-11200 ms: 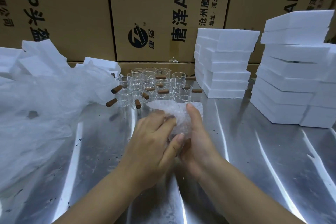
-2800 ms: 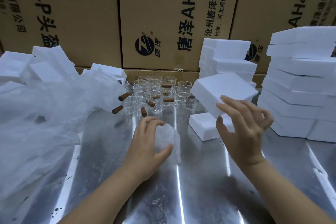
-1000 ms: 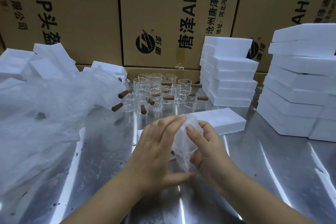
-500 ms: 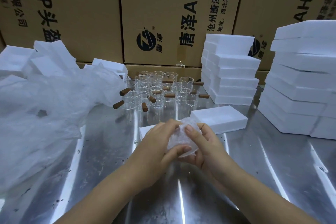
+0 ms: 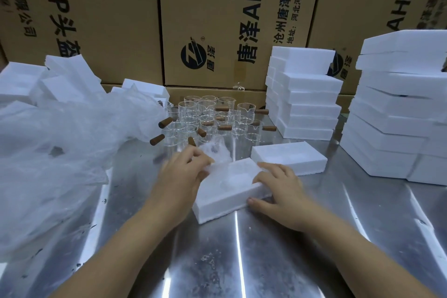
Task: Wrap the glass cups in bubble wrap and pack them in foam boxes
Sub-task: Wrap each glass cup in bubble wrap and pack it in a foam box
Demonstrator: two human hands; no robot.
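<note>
Whereas half a second ago both hands were cupping the bundle together above the surface (image 5: 242,261), they are now parting: the left hand (image 5: 183,173) is curling its fingers round the bubble-wrapped cup (image 5: 216,152) and bringing it to the far left corner of the open foam box (image 5: 227,191), while the right hand (image 5: 278,187) is gripping the box's right end, fingers lying over the top and thumb pressing the near side. Motion blur is smearing the bundle, so I am unable to tell whether it is already touching the foam or hanging just above it. Wrapping is looking finished for this cup and packing is beginning, with what seems a shallow hollow in the box waiting for it. Just beyond, the other foam half (image 5: 289,158) is lying flat, likely serving as the lid. Farther back the bare glass cups (image 5: 212,116) are standing in a cluster, many remaining unwrapped, with foam stacks (image 5: 304,94) rising at the right and a heap of plastic film (image 5: 60,147) spreading at the left
</note>
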